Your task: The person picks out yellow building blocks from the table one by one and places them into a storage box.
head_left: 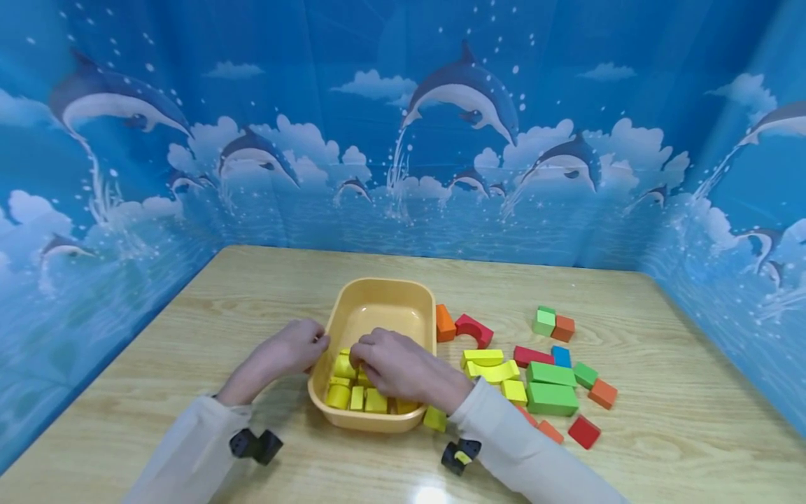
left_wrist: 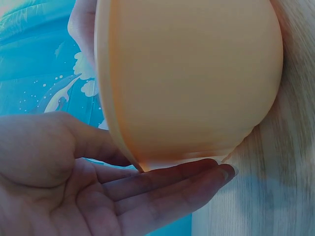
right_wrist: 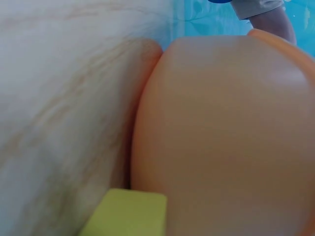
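Observation:
A tan plastic bin (head_left: 403, 308) stands on the table with several yellow blocks (head_left: 376, 401) in its near half, among them a yellow cylinder (head_left: 338, 395). My left hand (head_left: 296, 350) grips the bin's left rim; in the left wrist view its thumb lies over the rim and its fingers (left_wrist: 167, 191) run along the outer wall. Inside the bin, my right hand (head_left: 393, 364) reaches down over the yellow blocks with bent fingers. Its fingertips are partly hidden, so whether it holds a block cannot be seen. The right wrist view shows only the bin's outer wall (right_wrist: 221, 132).
Outside the bin's near right corner lies a yellow block (head_left: 434, 418). Right of the bin are yellow blocks (head_left: 483, 358), green blocks (head_left: 551, 399), a red arch (head_left: 474, 330), an orange block (head_left: 445, 323) and a blue block (head_left: 561, 356). A dolphin-print curtain (head_left: 403, 210) borders the table.

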A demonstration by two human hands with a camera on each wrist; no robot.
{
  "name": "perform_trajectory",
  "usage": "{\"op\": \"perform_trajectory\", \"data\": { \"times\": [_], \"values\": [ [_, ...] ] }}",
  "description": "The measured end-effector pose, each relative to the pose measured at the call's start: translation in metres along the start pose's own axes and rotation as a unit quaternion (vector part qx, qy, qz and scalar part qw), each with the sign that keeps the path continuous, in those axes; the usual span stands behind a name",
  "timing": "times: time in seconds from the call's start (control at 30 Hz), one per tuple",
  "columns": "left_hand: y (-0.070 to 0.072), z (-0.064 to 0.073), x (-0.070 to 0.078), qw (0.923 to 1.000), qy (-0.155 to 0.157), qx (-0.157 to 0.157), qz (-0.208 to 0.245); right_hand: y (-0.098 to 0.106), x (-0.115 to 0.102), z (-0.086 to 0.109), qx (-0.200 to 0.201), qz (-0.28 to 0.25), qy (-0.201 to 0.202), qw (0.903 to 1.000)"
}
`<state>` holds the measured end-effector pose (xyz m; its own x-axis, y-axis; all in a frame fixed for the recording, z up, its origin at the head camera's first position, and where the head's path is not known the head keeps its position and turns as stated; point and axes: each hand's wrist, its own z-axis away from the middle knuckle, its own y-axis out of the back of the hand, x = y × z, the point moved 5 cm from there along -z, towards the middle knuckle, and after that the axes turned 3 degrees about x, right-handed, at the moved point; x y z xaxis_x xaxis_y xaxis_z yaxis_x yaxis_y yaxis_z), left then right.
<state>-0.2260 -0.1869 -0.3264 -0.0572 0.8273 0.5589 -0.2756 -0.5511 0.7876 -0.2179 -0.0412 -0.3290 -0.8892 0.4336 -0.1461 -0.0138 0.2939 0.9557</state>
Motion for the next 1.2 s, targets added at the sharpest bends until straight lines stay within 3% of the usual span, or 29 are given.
{"op": "perform_trajectory", "data": {
  "times": [0.3,0.47,0.53,0.67,0.73,0.8,0.93,1.03,1.2],
  "values": [
    [0.0,0.0,-0.001,0.9999,0.01,-0.004,0.002,0.002,0.001,0.001,0.0,0.009,0.002,1.0],
    [-0.001,-0.001,-0.001,0.9999,0.011,-0.002,-0.002,0.022,0.011,0.005,0.032,-0.01,0.001,0.9994],
    [-0.001,-0.001,-0.001,0.9999,0.014,-0.002,-0.004,0.037,0.02,0.009,0.039,-0.03,-0.017,0.9987],
    [-0.001,-0.001,-0.002,0.9998,0.019,-0.004,-0.005,0.062,0.045,0.023,0.011,-0.067,-0.091,0.9935],
    [-0.001,-0.001,-0.002,0.9998,0.021,-0.003,-0.004,0.07,0.059,0.034,-0.024,-0.071,-0.149,0.986],
    [-0.001,-0.001,-0.002,0.9997,0.024,-0.004,-0.002,0.074,0.072,0.045,-0.067,-0.061,-0.214,0.9725],
    [-0.001,-0.001,-0.001,0.9995,0.03,-0.004,-0.001,0.064,0.093,0.064,-0.165,-0.037,-0.327,0.9298],
    [0.0,0.0,-0.001,0.9995,0.032,-0.001,-0.002,0.047,0.1,0.07,-0.212,-0.047,-0.36,0.9073],
    [-0.001,0.002,0.0,0.9996,0.026,0.002,-0.002,0.027,0.106,0.07,-0.224,-0.052,-0.367,0.9014]
  ]
}}
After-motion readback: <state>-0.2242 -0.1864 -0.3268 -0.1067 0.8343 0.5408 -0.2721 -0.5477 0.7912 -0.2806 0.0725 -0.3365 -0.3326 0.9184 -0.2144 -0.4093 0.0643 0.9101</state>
